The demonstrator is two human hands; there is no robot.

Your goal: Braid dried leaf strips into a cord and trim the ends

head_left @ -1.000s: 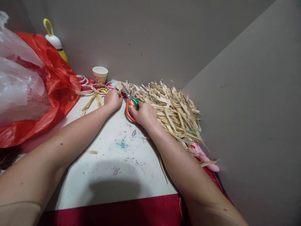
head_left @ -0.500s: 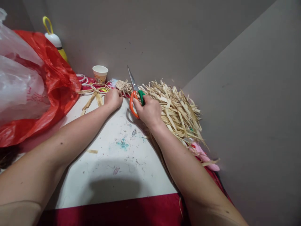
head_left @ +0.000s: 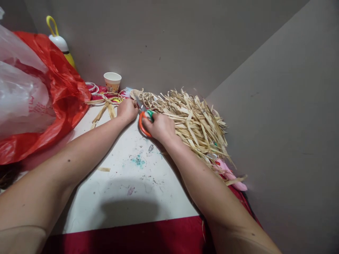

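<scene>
My right hand (head_left: pixel 162 127) is wrapped round the handles of a pair of scissors (head_left: pixel 144 128), one loop orange and the other green. Their blades point up and left, towards my left hand (head_left: pixel 128 110). That hand is a closed fist resting at the far part of the white board; what its fingers pinch, if anything, is hidden. Just beyond it lie a coiled straw-coloured disc (head_left: pixel 136 94) and a bundle of twisted cord (head_left: pixel 148 100). A big heap of dry straw-like strips (head_left: pixel 198 123) spreads to the right of my right hand.
A red plastic bag (head_left: pixel 63 84) and a whitish one (head_left: pixel 23 102) fill the left side. A paper cup (head_left: pixel 112 83) and a yellow-and-white bottle (head_left: pixel 59 43) stand by the grey wall. Loose strips (head_left: pixel 102 113) lie left of my fist. A pink object (head_left: pixel 230 176) sits at the right edge.
My right hand has moved left and slightly down with the scissors, and the blades have come down beside my left fist. The left hand has stayed in place.
</scene>
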